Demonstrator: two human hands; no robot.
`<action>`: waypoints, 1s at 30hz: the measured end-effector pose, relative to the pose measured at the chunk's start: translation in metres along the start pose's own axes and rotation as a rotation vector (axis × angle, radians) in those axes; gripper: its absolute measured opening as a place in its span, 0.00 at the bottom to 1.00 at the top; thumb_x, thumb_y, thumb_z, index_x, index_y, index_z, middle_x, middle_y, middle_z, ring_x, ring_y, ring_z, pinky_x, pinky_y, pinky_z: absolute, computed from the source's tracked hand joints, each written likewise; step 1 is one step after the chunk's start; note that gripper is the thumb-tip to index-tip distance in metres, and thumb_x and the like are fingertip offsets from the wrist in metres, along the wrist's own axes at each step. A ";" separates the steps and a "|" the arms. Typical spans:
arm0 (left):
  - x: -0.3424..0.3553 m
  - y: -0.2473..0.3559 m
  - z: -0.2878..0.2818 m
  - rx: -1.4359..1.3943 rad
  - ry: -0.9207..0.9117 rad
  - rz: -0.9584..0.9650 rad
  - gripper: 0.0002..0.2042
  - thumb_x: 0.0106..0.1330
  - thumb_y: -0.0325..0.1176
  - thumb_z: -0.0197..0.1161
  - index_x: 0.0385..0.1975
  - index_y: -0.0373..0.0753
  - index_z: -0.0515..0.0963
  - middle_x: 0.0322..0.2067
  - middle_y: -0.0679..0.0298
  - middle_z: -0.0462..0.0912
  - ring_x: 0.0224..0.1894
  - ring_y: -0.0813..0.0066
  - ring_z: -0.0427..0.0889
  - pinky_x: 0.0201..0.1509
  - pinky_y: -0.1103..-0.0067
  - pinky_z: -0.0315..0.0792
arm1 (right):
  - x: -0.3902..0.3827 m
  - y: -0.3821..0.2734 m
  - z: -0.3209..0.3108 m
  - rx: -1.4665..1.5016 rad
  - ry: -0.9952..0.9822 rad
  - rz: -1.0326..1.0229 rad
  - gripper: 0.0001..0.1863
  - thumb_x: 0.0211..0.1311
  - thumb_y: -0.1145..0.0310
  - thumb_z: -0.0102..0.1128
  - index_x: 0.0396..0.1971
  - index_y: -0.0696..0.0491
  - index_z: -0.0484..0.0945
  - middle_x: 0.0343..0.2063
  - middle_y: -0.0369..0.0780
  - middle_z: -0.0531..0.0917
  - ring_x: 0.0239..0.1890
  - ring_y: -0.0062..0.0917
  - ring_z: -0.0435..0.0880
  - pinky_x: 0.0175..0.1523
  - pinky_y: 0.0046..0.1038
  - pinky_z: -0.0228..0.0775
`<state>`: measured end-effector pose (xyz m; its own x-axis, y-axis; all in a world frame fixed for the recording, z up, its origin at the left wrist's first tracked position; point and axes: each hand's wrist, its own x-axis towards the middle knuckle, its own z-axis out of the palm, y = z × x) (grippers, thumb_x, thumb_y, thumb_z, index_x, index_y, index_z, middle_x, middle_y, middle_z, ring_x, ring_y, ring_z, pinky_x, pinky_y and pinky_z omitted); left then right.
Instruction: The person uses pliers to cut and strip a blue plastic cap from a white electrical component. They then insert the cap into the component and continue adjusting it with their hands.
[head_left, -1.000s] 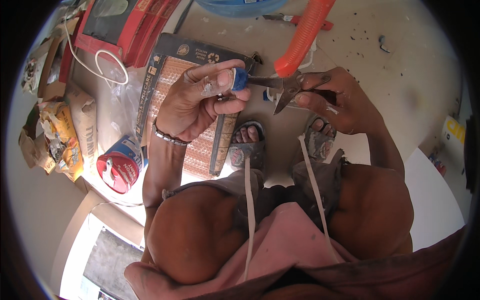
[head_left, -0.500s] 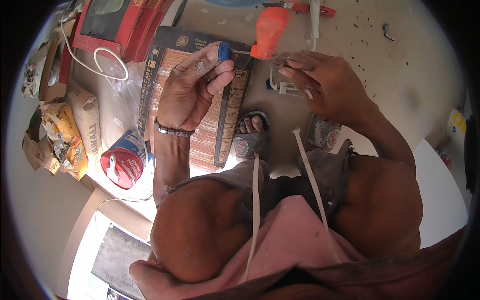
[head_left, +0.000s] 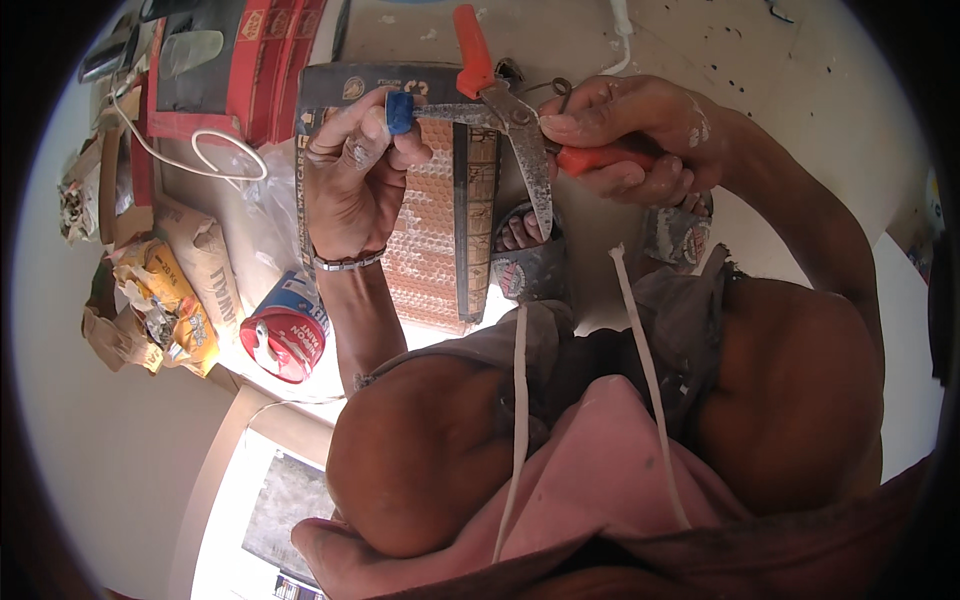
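In my raised left hand [head_left: 360, 170], thumb and fingers pinch a small blue piece [head_left: 400, 113]; its exact kind does not show. My right hand [head_left: 640, 140] is closed round one orange-red handle of a pair of worn shears [head_left: 522, 118]. The shears are spread wide. One blade points left and its tip meets the blue piece or passes close behind it; I cannot tell which. The other blade points down toward my left foot. The second orange handle [head_left: 474, 50] sticks up, held by no hand. A wire loop shows beside the pivot.
Below my hands stands a dark-edged carton with bubble-textured wrap [head_left: 425, 220]. To the left are a red paint bucket [head_left: 285, 340], torn paper bags [head_left: 165, 290], a white cable [head_left: 225, 150] and a red case [head_left: 250, 70]. My sandalled feet [head_left: 525, 270] stand between.
The shears have come into clear view, spread apart, with my right hand now round one handle. My left hand has shifted slightly left, keeping the blue piece. The view has moved a little.
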<state>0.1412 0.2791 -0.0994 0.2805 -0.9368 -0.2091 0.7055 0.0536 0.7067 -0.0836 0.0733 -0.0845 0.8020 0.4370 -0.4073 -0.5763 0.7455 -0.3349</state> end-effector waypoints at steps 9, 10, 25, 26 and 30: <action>0.003 -0.006 -0.002 -0.022 0.156 -0.149 0.19 0.74 0.27 0.61 0.61 0.28 0.74 0.46 0.50 0.84 0.45 0.62 0.88 0.50 0.71 0.88 | 0.006 0.013 0.004 -0.997 0.535 -0.451 0.20 0.73 0.53 0.58 0.40 0.58 0.82 0.19 0.30 0.74 0.20 0.14 0.70 0.28 0.23 0.63; 0.003 -0.010 0.002 0.091 0.169 -0.114 0.19 0.74 0.28 0.61 0.62 0.28 0.73 0.48 0.50 0.84 0.47 0.62 0.87 0.51 0.72 0.88 | 0.003 0.008 0.006 -0.992 0.551 -0.356 0.21 0.73 0.52 0.59 0.41 0.58 0.82 0.20 0.31 0.75 0.22 0.16 0.72 0.31 0.24 0.66; -0.006 0.013 -0.022 0.891 0.256 0.302 0.18 0.70 0.26 0.67 0.58 0.28 0.77 0.46 0.51 0.86 0.43 0.66 0.87 0.45 0.74 0.86 | -0.060 -0.023 0.018 -0.782 0.823 0.037 0.18 0.74 0.53 0.60 0.43 0.56 0.81 0.16 0.29 0.69 0.14 0.07 0.61 0.17 0.15 0.49; -0.008 0.016 -0.029 0.696 0.169 0.260 0.19 0.70 0.30 0.67 0.58 0.28 0.76 0.46 0.50 0.86 0.42 0.65 0.88 0.45 0.73 0.85 | -0.072 -0.018 0.003 -0.869 0.949 -0.040 0.19 0.73 0.52 0.61 0.43 0.56 0.81 0.16 0.29 0.69 0.14 0.08 0.62 0.18 0.15 0.50; -0.009 0.014 -0.021 0.068 -0.107 0.098 0.24 0.68 0.37 0.69 0.61 0.35 0.74 0.45 0.48 0.86 0.36 0.66 0.87 0.44 0.69 0.85 | -0.119 0.015 -0.122 -1.208 1.177 -0.243 0.22 0.71 0.45 0.60 0.38 0.52 0.80 0.18 0.29 0.70 0.17 0.09 0.65 0.20 0.17 0.54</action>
<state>0.1627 0.2954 -0.1017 0.2728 -0.9598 -0.0661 0.6315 0.1268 0.7649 -0.2067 -0.0288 -0.1443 0.6616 -0.6150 -0.4290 -0.6944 -0.2866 -0.6601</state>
